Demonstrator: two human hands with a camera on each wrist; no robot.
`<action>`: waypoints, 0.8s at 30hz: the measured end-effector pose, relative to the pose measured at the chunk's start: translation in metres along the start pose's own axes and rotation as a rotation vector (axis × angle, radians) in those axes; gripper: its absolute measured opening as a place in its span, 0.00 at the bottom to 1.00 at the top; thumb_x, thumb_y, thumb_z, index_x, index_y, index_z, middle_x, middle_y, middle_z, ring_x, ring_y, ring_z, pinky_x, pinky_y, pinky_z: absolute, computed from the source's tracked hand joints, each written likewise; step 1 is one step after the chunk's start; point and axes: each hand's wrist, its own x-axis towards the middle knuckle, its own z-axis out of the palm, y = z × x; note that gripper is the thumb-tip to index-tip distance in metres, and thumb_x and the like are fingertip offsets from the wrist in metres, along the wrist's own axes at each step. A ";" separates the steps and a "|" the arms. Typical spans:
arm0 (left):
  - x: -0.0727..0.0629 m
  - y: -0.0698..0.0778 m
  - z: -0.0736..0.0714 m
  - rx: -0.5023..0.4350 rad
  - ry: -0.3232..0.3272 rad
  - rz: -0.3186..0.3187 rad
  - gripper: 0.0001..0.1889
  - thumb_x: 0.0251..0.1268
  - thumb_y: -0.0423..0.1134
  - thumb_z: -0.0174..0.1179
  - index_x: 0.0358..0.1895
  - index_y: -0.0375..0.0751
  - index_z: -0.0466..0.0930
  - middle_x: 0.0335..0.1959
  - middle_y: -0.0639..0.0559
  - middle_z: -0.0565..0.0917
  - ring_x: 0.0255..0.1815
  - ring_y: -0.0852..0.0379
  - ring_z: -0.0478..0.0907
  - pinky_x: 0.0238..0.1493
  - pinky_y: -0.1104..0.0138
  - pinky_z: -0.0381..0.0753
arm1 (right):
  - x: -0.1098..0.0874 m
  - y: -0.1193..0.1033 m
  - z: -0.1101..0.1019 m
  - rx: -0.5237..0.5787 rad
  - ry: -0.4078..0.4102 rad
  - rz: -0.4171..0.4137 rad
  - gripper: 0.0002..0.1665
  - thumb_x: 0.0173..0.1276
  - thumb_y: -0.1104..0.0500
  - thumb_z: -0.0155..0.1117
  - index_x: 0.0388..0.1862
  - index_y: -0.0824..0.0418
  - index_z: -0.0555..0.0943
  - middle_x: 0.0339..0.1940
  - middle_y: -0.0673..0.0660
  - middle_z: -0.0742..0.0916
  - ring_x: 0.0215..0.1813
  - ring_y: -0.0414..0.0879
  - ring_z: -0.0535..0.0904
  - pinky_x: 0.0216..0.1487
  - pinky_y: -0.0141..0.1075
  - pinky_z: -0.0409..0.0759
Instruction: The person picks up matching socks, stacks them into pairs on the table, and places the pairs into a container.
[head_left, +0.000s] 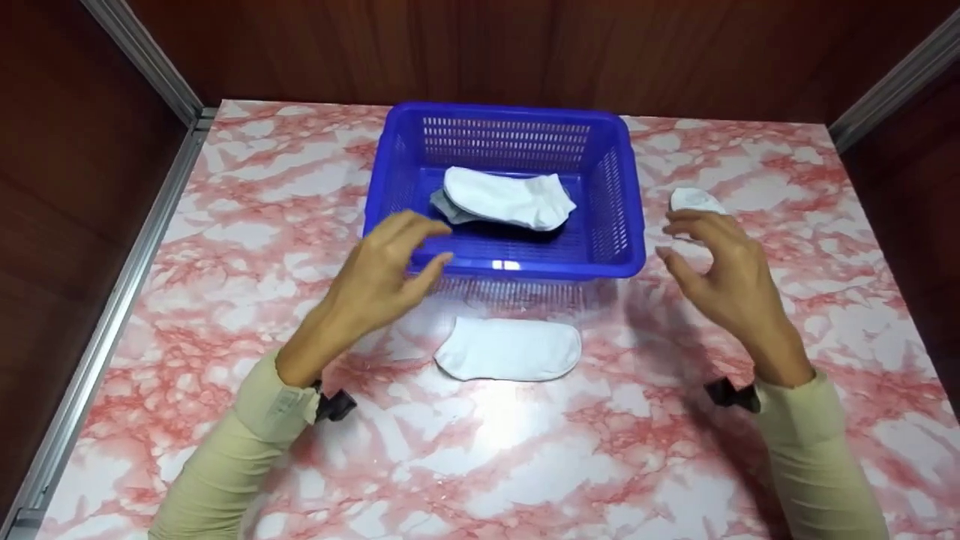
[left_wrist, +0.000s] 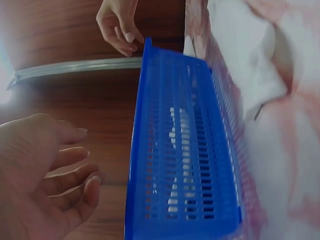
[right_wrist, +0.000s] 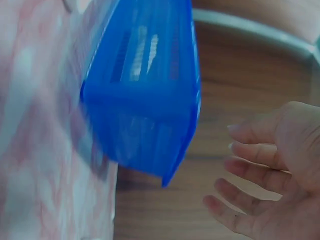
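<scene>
A blue plastic basket (head_left: 517, 266) with slotted walls stands at the back of the table, holding a white sock (head_left: 502, 196) laid over a grey one (head_left: 448, 208). My left hand (head_left: 379, 274) hovers at the basket's front left corner, fingers relaxed and nothing in them. To the right of the basket my right hand (head_left: 731, 274) is raised, loosely curved and bare. Just beyond its fingers a white sock (head_left: 694, 199) shows, partly covered by the hand. Another white sock (head_left: 510, 349) lies flat on the table in front of the basket.
The table (head_left: 480, 472) has a red and white marbled top. Dark wood panels (head_left: 495, 49) rise behind it and at both sides, with metal rails (head_left: 154, 202) along the edges. A small black wrist mount (head_left: 335, 405) sits at the left cuff, another on the right.
</scene>
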 end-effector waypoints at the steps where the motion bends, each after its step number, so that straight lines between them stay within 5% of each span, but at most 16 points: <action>1: 0.003 -0.003 -0.001 0.008 0.010 -0.011 0.16 0.74 0.39 0.65 0.58 0.34 0.84 0.51 0.41 0.87 0.51 0.45 0.83 0.56 0.58 0.85 | 0.003 0.005 0.000 -0.006 -0.003 0.020 0.12 0.67 0.68 0.73 0.49 0.68 0.87 0.59 0.62 0.90 0.64 0.59 0.83 0.71 0.25 0.69; 9: 0.028 -0.034 -0.003 0.023 0.084 -0.135 0.21 0.74 0.42 0.65 0.62 0.33 0.82 0.59 0.38 0.83 0.61 0.40 0.78 0.68 0.53 0.77 | 0.024 0.047 -0.001 -0.068 -0.096 0.196 0.21 0.66 0.66 0.74 0.58 0.67 0.85 0.68 0.61 0.86 0.69 0.60 0.81 0.51 0.10 0.66; 13: 0.041 -0.050 -0.004 0.024 0.083 -0.208 0.23 0.73 0.43 0.66 0.65 0.34 0.80 0.64 0.37 0.80 0.69 0.39 0.74 0.75 0.52 0.71 | 0.031 0.065 -0.001 -0.071 -0.177 0.266 0.27 0.64 0.67 0.73 0.63 0.67 0.82 0.73 0.65 0.81 0.69 0.66 0.79 0.61 0.37 0.84; 16: 0.050 -0.061 -0.005 0.034 0.066 -0.262 0.26 0.73 0.44 0.66 0.68 0.34 0.78 0.67 0.37 0.78 0.72 0.40 0.72 0.78 0.52 0.68 | 0.036 0.078 -0.001 -0.067 -0.259 0.323 0.32 0.64 0.66 0.72 0.67 0.69 0.79 0.77 0.68 0.77 0.65 0.74 0.79 0.61 0.65 0.79; 24: 0.069 -0.084 0.001 0.111 -0.001 -0.354 0.33 0.73 0.48 0.65 0.75 0.35 0.70 0.72 0.34 0.71 0.74 0.34 0.70 0.78 0.47 0.70 | 0.050 0.114 0.002 -0.113 -0.452 0.416 0.40 0.62 0.61 0.74 0.72 0.70 0.73 0.78 0.72 0.72 0.72 0.76 0.71 0.73 0.68 0.68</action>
